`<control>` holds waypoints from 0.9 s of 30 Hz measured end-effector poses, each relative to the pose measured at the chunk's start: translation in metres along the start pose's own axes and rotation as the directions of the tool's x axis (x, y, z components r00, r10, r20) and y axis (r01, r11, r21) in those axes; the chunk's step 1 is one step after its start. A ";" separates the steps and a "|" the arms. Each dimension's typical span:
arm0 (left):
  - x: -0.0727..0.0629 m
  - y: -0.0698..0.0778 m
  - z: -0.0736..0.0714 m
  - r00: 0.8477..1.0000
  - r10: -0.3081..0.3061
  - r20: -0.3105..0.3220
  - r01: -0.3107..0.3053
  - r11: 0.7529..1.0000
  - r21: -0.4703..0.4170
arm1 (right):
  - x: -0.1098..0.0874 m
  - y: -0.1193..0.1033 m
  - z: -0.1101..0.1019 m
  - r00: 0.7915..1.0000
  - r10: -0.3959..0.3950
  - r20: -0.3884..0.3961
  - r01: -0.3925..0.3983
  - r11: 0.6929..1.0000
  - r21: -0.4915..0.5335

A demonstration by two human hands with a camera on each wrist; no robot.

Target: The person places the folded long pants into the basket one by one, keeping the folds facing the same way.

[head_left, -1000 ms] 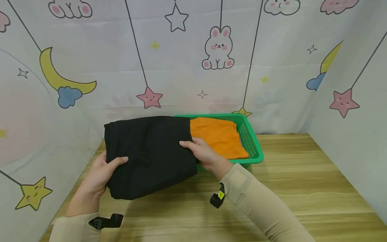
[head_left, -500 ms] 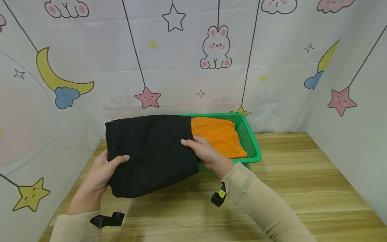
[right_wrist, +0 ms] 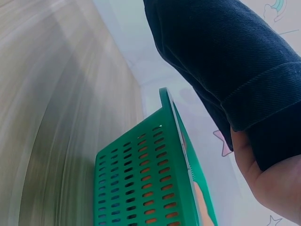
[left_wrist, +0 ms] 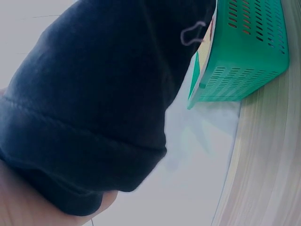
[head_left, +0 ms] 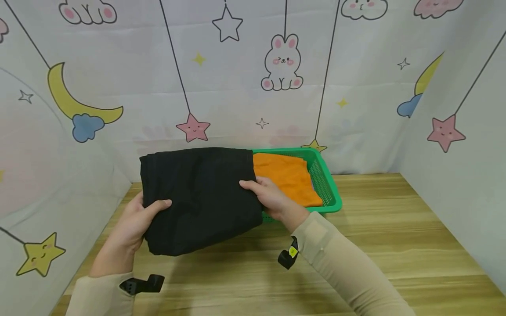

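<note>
A folded black garment [head_left: 201, 202] is held up off the table, in front of a green basket [head_left: 336, 206]. My left hand [head_left: 136, 224] grips its left edge, thumb on top and fingers hidden beneath. At the opposite edge my right hand [head_left: 272, 197] pinches the cloth, thumb on top. Inside the basket lies a folded orange cloth [head_left: 284, 177]. In the left wrist view the dark garment [left_wrist: 94, 94] fills much of the picture, with stitched seams showing. From the right wrist, its folded end [right_wrist: 225, 56] hangs higher than the basket's slotted side [right_wrist: 141, 174].
The basket stands at the back of a wood-grain table [head_left: 375, 245], its left part hidden behind the garment. A white curtain [head_left: 237, 87] printed with stars, moons and bunnies encloses the back and both sides. Each wrist bears a small black camera mount [head_left: 144, 284].
Both hands have raised the black garment slightly and shifted it a little to the right, covering more of the basket's left part. The grip of both hands looks the same.
</note>
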State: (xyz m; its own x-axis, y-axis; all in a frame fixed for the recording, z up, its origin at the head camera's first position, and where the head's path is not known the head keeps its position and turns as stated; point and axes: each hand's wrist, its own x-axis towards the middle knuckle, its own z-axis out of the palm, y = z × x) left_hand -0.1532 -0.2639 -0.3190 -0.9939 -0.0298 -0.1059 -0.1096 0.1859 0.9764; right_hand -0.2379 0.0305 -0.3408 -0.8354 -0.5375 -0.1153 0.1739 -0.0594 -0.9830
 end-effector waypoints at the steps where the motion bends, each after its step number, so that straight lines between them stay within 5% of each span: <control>1: 0.000 0.001 0.001 1.000 0.001 0.001 -0.001 1.000 0.000 | 0.000 0.000 -0.001 1.000 -0.001 0.001 0.001 1.000 -0.002; 27: 0.007 0.006 0.015 1.000 0.014 -0.009 -0.014 1.000 0.013 | -0.005 -0.004 -0.013 1.000 -0.003 -0.019 0.003 1.000 0.013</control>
State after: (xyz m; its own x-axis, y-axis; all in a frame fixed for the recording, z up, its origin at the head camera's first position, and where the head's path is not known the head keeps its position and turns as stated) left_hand -0.1607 -0.2486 -0.3162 -0.9952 -0.0361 -0.0909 -0.0963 0.1992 0.9752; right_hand -0.2410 0.0448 -0.3381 -0.8458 -0.5208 -0.1154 0.1781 -0.0719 -0.9814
